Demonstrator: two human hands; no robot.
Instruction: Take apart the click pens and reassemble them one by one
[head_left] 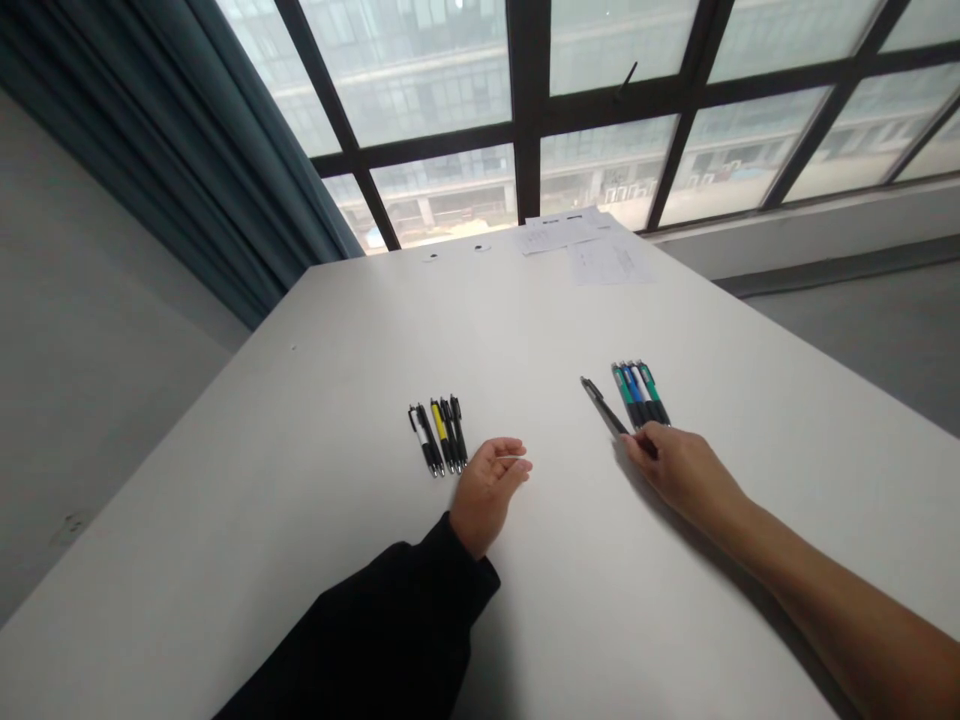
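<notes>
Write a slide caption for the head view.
Right hand holds a black pen beside one row of pens; open left hand is near another row on the white table.

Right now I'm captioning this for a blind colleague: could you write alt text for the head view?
A person's right hand holds one end of a dark pen beside a row of green, blue and white pens on a white table. The left hand, partly open, is close to a second row that includes a yellow pen.

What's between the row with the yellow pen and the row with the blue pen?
In the head view, a black pen, held by the right hand, is between them, nearer the blue pen; the rest is white tabletop.
</notes>
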